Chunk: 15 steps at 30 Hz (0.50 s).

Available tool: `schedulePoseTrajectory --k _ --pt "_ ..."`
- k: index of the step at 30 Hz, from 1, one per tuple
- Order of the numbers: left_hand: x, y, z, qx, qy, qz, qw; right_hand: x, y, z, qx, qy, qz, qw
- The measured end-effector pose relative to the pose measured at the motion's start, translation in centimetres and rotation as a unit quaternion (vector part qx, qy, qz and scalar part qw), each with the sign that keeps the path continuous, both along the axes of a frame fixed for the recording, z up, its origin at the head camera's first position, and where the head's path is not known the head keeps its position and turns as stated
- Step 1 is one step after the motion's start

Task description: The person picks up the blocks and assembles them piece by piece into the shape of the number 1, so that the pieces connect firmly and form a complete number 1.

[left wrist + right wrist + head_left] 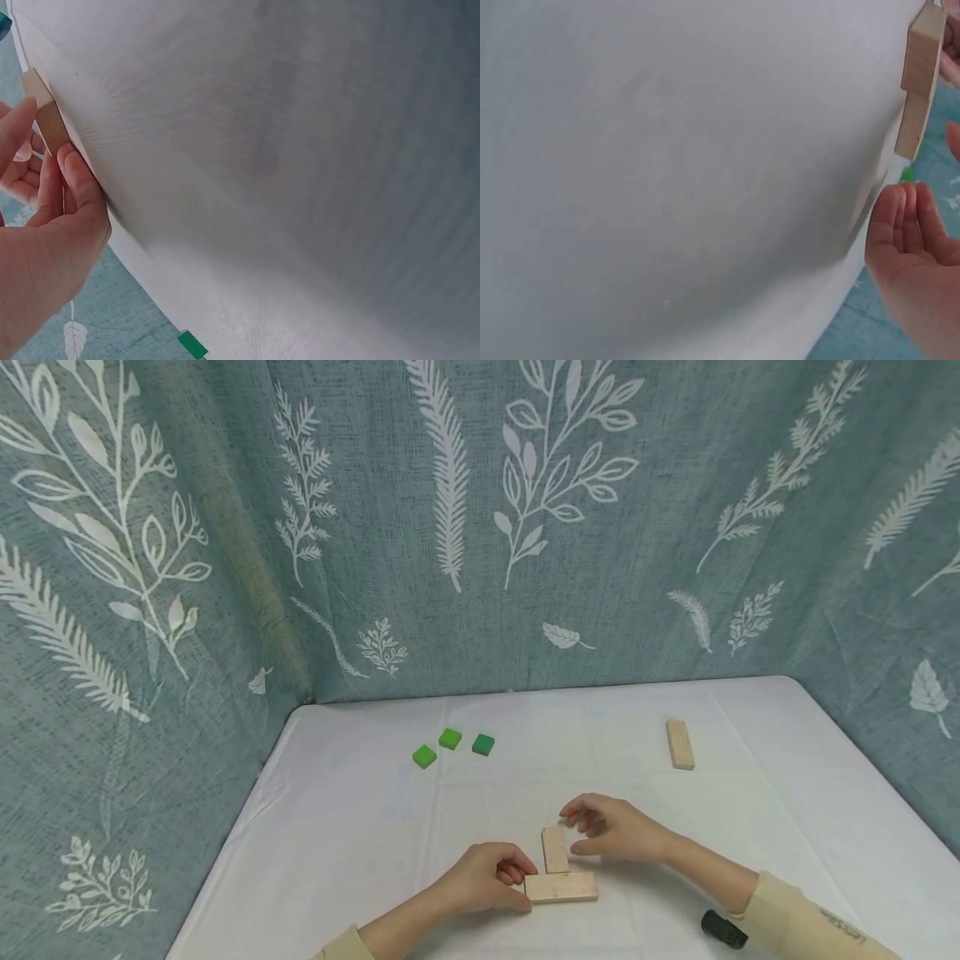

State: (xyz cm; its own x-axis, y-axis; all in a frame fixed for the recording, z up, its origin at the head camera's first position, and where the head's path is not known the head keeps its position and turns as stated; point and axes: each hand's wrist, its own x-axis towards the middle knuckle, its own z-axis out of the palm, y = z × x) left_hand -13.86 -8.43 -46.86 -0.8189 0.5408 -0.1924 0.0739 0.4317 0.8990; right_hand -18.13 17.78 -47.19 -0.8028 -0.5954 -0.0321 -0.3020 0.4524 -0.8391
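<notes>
Two pale wooden blocks lie on the white cloth in front of me. The horizontal wooden block (561, 887) has its left end pinched by my left hand (483, 878), thumb on the near side and fingers on the far side. A second wooden block (555, 849) stands lengthwise away from me, its near end against the first block's far edge, so they make a T-like shape. My right hand (618, 829) hovers just right of this second block, fingers loosely bent and parted from the thumb, holding nothing. In the right wrist view its fingers (898, 217) are apart from the blocks.
Another wooden block (680, 744) lies at the back right. Three small green tiles (450, 739) sit at the back left of the white-covered table (337, 827). A black object (723, 929) lies by the right sleeve. Leaf-patterned curtains (480, 527) hang behind and beside the table.
</notes>
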Motion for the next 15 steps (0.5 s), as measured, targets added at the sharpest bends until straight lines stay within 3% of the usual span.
schedulePoseTrajectory --k 15 --pt "0.0 0.1 -0.1 0.0 -0.005 0.005 1.0 -1.1 1.9 0.3 -0.004 -0.014 -0.052 0.9986"
